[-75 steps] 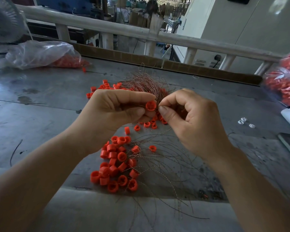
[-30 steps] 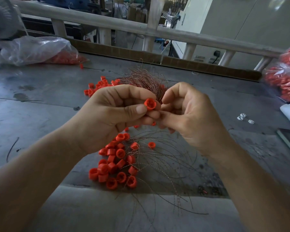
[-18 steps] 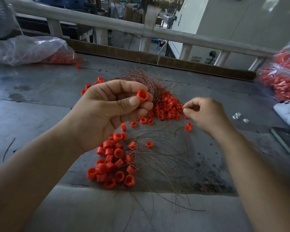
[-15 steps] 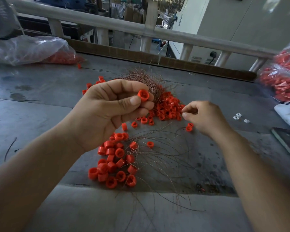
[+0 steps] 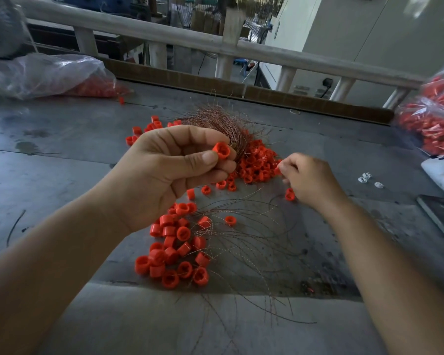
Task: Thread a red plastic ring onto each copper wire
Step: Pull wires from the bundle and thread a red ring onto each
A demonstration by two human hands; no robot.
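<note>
Red plastic ring (image 5: 221,151), short and tube-shaped, sits just above frame centre, pinched between thumb and forefinger of the left hand (image 5: 164,175), bore toward the camera. No wire is visible through it; too fine to tell. Right hand (image 5: 310,180) is right of centre, low over the table, fingers curled, tips at the right edge of the heap of loose red rings (image 5: 256,165). A red speck shows at the fingertips; cannot tell whether anything is actually pinched there.

Progress, judged: partial. Cluster of red rings (image 5: 175,252) lies lower centre with thin copper strands (image 5: 254,252) fanning right and down from it. These look like finished pieces, though ring-on-wire is not resolvable for each. Left to do: dense bundle of bare copper wires (image 5: 215,121) above centre, behind the left hand, and the loose heap beside it. Most of the work appears to remain.

Surface: grey metal table (image 5: 62,175), scuffed and stained, brown cardboard strip (image 5: 292,96) along its far edge. Clear plastic bag (image 5: 49,73) holding red rings at upper left; second clear bag of red parts (image 5: 436,119) at the right edge. Small white bits (image 5: 367,176) lie right of the right hand. White device (image 5: 441,172) and dark flat panel (image 5: 443,216) are cut off at the right edge.

Room: pale wooden railing (image 5: 241,47) across the top, pale wall (image 5: 369,34) beyond, workshop clutter at upper centre.
</note>
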